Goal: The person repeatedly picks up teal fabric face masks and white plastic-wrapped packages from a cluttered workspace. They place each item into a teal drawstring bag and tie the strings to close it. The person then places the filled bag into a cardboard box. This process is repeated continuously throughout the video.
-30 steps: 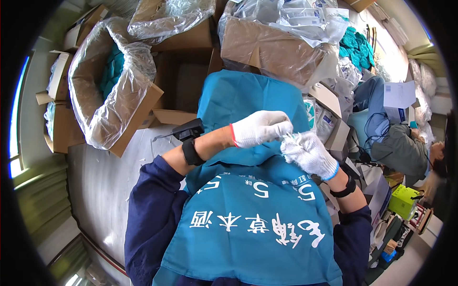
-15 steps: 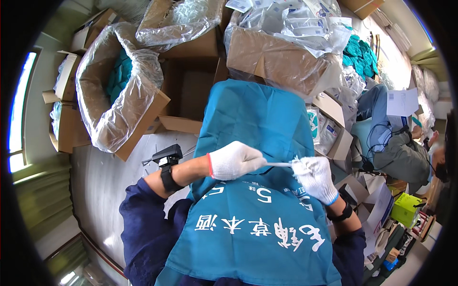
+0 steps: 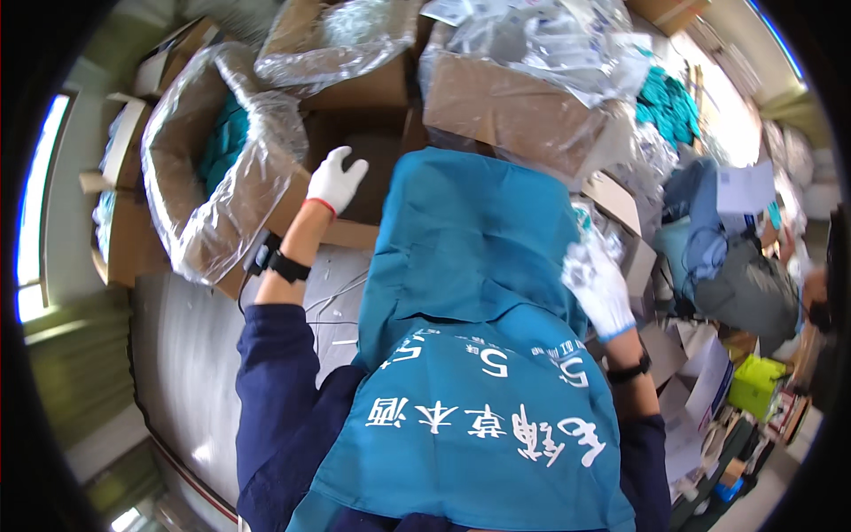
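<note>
My left hand (image 3: 337, 180), in a white knit glove with a red cuff, reaches out over an open brown carton (image 3: 353, 232). Its thumb and fingers are apart and hold nothing. On the other side my right hand (image 3: 599, 288), gloved in white with a blue cuff, is smeared by motion beside the right edge of the teal cloth. Something whitish and crumpled shows at its fingers, too blurred to name. A teal apron (image 3: 474, 235) with white lettering spreads over my front and stretches away between both hands.
A plastic-lined carton (image 3: 277, 182) with teal cloth stands at left. Ahead, another carton (image 3: 510, 102) is heaped with clear-bagged packets. A small open carton (image 3: 634, 266) sits beside my right hand. Farther right a person in a grey-green top (image 3: 749, 288) is near more boxes.
My hands have moved apart; the white strip stretched between them no longer shows there. The left went forward and left and opened; the right shifted slightly right and forward.
</note>
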A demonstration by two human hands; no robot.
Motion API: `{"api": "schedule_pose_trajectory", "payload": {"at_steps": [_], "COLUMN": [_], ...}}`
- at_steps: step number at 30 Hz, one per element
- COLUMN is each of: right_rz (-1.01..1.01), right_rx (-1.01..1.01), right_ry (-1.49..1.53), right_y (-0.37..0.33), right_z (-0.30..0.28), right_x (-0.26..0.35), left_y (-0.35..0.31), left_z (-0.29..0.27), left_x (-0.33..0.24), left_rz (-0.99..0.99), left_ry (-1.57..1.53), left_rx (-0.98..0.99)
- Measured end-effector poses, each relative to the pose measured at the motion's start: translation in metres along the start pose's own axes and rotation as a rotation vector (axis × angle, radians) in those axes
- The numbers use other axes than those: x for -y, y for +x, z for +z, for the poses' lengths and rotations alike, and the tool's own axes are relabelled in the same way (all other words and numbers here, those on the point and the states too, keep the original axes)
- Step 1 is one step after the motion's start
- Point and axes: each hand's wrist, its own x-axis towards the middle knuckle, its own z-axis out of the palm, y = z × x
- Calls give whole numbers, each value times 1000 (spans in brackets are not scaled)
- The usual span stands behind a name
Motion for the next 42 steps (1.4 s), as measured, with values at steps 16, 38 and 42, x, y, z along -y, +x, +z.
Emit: {"api": "schedule_pose_trajectory", "payload": {"at_steps": [16,38,42], "right_rz": [-5,158,35], "right_rx": [569,-41,-11], "right_ry": [-163,205,166], "right_y": [16,-3,21], "right_z": [90,-77,-129], "right_x": [-74,-42,-12], "left_y": [-118,139,19], "left_z": [139,22,91], "left_x": [-126,-43,-52], "left_rz": [426,266,306], "left_ry": [-250,-26,85], "left_rx": [35,-132,45]}}
